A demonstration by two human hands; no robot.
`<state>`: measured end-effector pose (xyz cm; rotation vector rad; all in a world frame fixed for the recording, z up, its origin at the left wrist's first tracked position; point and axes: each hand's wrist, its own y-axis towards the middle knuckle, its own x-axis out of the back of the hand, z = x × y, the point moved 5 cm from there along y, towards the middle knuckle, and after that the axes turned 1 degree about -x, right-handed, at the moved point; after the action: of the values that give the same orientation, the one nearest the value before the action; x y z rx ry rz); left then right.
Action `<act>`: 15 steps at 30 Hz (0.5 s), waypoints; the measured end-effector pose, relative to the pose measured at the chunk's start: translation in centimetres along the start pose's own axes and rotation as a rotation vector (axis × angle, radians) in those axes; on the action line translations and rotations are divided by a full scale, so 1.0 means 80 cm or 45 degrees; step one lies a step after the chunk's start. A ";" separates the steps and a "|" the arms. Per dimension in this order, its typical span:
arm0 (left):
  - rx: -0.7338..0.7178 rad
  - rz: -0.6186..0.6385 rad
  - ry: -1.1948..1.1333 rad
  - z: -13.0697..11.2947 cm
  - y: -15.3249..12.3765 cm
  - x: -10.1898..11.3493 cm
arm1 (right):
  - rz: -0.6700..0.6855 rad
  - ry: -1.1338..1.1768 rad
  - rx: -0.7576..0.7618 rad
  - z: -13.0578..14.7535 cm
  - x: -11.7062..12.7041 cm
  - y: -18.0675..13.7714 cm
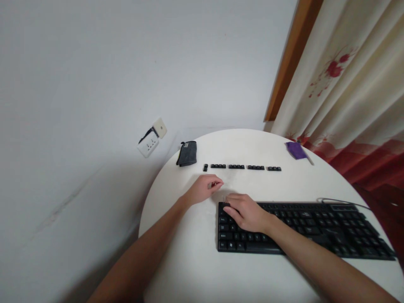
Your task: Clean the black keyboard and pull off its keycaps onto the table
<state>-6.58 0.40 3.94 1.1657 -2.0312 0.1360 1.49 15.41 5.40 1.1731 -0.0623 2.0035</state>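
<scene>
A black keyboard [233, 247] lies on the round white table, its left end under my right hand [244, 210]. The fingers of that hand are closed at the keyboard's upper left corner, around a small, thin, wire-like tool [224, 198] that shows only faintly. My left hand [206, 187] hovers or rests just beyond that corner, thumb and fingertips pinched together; whatever they hold, if anything, is too small to make out. Farther back, loose black keycaps stand in short rows, among them a left row [218, 166], a right row [274, 168] and a small pair [205, 167].
A dark zip pouch [187, 153] sits at the table's back left. Near the back right edge lies a purple cloth-like item [296, 150] with a pale stick. The keyboard cable [341, 200] curves behind the keyboard. A wall with sockets [148, 144] and a curtain [341, 84] border the table [252, 277].
</scene>
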 end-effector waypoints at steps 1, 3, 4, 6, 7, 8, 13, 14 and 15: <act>-0.001 -0.004 0.003 0.000 0.000 0.000 | 0.020 -0.035 0.025 0.002 0.000 0.000; -0.005 -0.008 0.009 -0.001 0.000 0.001 | 0.051 -0.072 0.059 0.003 0.000 -0.001; -0.006 -0.007 0.011 -0.001 0.000 0.001 | 0.053 -0.067 0.058 0.002 0.000 -0.001; -0.003 0.001 0.014 -0.002 0.000 0.001 | 0.020 -0.019 -0.002 -0.004 0.001 -0.001; 0.000 0.007 0.017 -0.002 0.000 0.001 | -0.001 0.019 -0.053 -0.008 0.001 -0.001; 0.000 0.012 0.019 -0.003 0.000 0.001 | -0.023 0.058 -0.109 -0.013 0.001 -0.001; -0.010 0.014 0.031 -0.003 0.001 0.000 | -0.070 0.228 -0.342 -0.029 -0.002 -0.002; -0.013 0.015 0.035 -0.003 0.001 0.000 | -0.084 0.287 -0.390 -0.033 -0.002 -0.002; -0.016 0.018 0.036 -0.004 0.001 0.000 | -0.098 0.360 -0.439 -0.036 -0.002 -0.001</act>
<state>-6.48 0.59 4.14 1.1354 -2.0130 0.1459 -0.49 16.57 3.57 0.6613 -0.2076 1.9740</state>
